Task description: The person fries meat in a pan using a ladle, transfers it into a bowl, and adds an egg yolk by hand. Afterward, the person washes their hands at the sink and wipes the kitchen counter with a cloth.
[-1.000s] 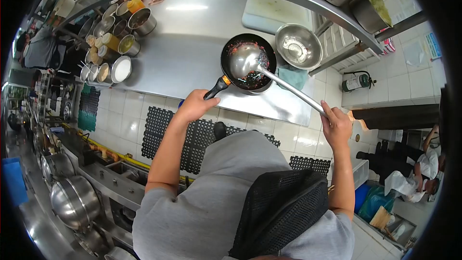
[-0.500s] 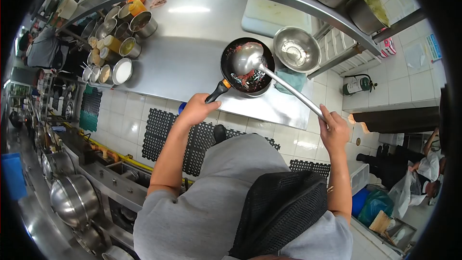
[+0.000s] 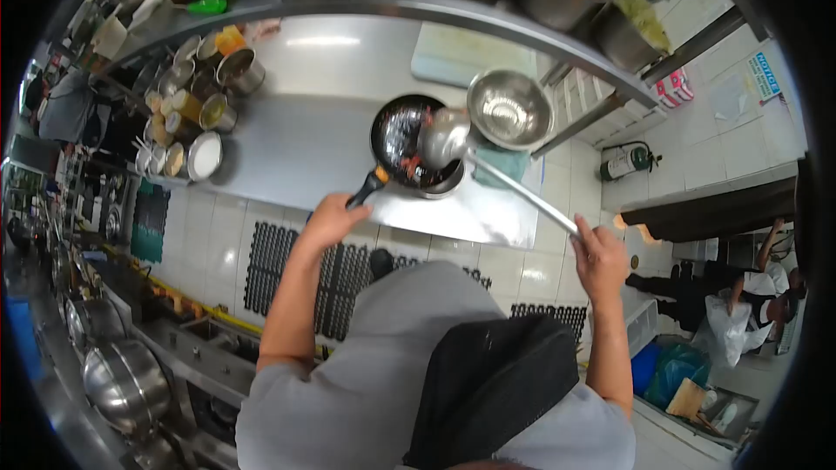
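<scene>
Left hand [image 3: 333,221] is closed round the handle of the pan [image 3: 399,135], at its seven o'clock; right hand [image 3: 601,259] grips the end of the ladle [image 3: 442,139], its head at three o'clock. Beyond, at two, a bowl [image 3: 510,108] sits on the bench [image 3: 296,144].

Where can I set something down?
The widest bare patch of counter lies between the pan and left-hand containers; a narrow strip fronts the pan. Right of it, bowl, board and cloth crowd together.
</scene>
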Motion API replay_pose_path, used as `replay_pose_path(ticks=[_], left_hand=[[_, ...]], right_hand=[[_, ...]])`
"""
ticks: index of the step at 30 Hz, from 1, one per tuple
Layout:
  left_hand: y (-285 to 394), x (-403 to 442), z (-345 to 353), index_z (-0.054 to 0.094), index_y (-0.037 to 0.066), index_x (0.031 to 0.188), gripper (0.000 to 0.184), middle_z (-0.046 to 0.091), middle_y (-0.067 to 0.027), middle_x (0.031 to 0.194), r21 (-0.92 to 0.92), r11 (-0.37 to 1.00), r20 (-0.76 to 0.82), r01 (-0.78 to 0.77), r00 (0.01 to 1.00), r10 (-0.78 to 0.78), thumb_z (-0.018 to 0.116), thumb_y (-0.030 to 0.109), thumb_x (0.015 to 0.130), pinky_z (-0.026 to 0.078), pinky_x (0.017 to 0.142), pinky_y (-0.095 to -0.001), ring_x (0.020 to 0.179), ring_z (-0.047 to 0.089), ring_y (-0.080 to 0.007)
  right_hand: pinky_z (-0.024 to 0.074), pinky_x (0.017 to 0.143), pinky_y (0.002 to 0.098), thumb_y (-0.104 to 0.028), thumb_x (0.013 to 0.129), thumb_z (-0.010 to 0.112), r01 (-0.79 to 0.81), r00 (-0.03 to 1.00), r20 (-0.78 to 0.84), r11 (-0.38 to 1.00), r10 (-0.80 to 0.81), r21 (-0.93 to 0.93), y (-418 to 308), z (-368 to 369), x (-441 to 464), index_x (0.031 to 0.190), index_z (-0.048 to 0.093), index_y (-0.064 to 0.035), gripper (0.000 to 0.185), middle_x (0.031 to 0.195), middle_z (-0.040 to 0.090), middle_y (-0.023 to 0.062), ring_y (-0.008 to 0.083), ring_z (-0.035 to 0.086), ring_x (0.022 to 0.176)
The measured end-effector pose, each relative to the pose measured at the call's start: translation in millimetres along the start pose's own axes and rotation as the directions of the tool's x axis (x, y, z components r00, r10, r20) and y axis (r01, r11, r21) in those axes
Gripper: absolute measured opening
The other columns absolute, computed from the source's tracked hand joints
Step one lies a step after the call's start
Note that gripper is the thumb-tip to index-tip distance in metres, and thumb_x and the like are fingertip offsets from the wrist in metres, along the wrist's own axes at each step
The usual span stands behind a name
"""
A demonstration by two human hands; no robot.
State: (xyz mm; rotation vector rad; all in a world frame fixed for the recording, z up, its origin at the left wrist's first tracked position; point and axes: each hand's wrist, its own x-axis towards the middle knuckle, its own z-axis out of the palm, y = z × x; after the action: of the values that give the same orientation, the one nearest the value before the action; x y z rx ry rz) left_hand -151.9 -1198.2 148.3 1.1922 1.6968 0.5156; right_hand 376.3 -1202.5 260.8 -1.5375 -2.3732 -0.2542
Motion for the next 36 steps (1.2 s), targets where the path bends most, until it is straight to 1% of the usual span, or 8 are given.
replay_pose_path(ticks=[2,4,6,8,12,15,27,36], left_hand=[[0,4,-5,0.069,0.001,0.083,0.035,0.059,0.0028,0.071,-0.011,1.0,0.026,-0.024,0.999,0.024,0.08,0.031,0.097,0.044,0.061,-0.0342,0.066,0.052,-0.0099],[10,5,-16,0.068,0.0,0.082,0.036,0.058,0.0029,0.071,0.009,0.999,0.027,-0.038,0.999,0.038,0.08,0.031,0.097,0.043,0.06,-0.034,0.065,0.051,-0.01],[18,8,-25,0.067,0.0,0.079,0.038,0.055,0.0026,0.068,0.072,0.993,0.055,-0.094,0.994,0.09,0.08,0.03,0.096,0.041,0.059,-0.0338,0.064,0.049,-0.0101],[25,10,-34,0.066,0.0,0.078,0.038,0.054,0.0025,0.067,0.104,0.989,0.077,-0.105,0.992,0.098,0.08,0.03,0.096,0.04,0.059,-0.0337,0.064,0.048,-0.0102],[39,11,-46,0.067,-0.003,0.079,0.04,0.054,-0.0016,0.065,0.168,0.981,0.132,-0.097,0.988,0.075,0.081,0.032,0.093,0.043,0.061,-0.0369,0.064,0.049,-0.0138],[48,6,-49,0.066,-0.001,0.078,0.037,0.052,0.0018,0.066,0.191,0.978,0.159,-0.086,0.986,0.055,0.082,0.029,0.094,0.041,0.06,-0.0349,0.064,0.047,-0.0117],[39,-2,-46,0.064,-0.002,0.077,0.037,0.053,0.0017,0.066,0.139,0.98,0.161,-0.14,0.98,0.117,0.081,0.027,0.093,0.042,0.062,-0.0357,0.066,0.048,-0.012],[31,9,-40,0.065,-0.003,0.077,0.037,0.052,0.0006,0.066,0.163,0.977,0.102,-0.14,0.987,0.124,0.081,0.027,0.093,0.042,0.061,-0.037,0.065,0.048,-0.0123]], right_hand=[[0.047,0.065,0.0427,-0.012,0.082,0.089,0.027,1.0,-0.015,1.0,-0.027,-0.008,0,-6,6,0.137,0.078,-0.0201,0.056,0.084,0.063,0.0058,0.0286,0.062,0.072],[0.0455,0.066,0.04,-0.012,0.083,0.085,0.15,0.972,-0.163,0.979,-0.172,-0.138,9,-9,17,0.139,0.078,-0.0237,0.057,0.088,0.062,0.0015,0.0237,0.06,0.075],[0.0454,0.066,0.0393,-0.012,0.084,0.083,0.215,0.951,-0.177,0.953,-0.254,-0.213,12,-22,31,0.14,0.077,-0.0249,0.058,0.091,0.063,0.0013,0.0225,0.06,0.075],[0.0445,0.067,0.038,-0.015,0.086,0.074,0.319,0.911,-0.141,0.878,-0.388,-0.356,17,-37,45,0.143,0.076,-0.0268,0.059,0.098,0.065,0.0018,0.0204,0.059,0.077],[0.0455,0.07,0.0371,-0.02,0.088,0.066,0.422,0.852,-0.099,0.786,-0.515,-0.451,10,-69,81,0.148,0.072,-0.0252,0.06,0.102,0.062,0.0016,0.0196,0.059,0.084],[0.0466,0.073,0.0366,-0.02,0.088,0.067,0.457,0.825,-0.07,0.734,-0.561,-0.503,9,-83,101,0.148,0.071,-0.0242,0.061,0.102,0.06,0.001,0.0193,0.059,0.087],[0.0478,0.078,0.0355,-0.02,0.088,0.068,0.478,0.806,-0.011,0.662,-0.592,-0.577,-5,-106,131,0.149,0.07,-0.0228,0.061,0.101,0.055,0.0,0.0184,0.06,0.093],[0.0448,0.075,0.0355,-0.016,0.09,0.066,0.389,0.906,0.076,0.747,-0.417,-0.539,-13,-100,112,0.148,0.071,-0.0211,0.058,0.101,0.058,-0.0011,0.0188,0.058,0.09]])
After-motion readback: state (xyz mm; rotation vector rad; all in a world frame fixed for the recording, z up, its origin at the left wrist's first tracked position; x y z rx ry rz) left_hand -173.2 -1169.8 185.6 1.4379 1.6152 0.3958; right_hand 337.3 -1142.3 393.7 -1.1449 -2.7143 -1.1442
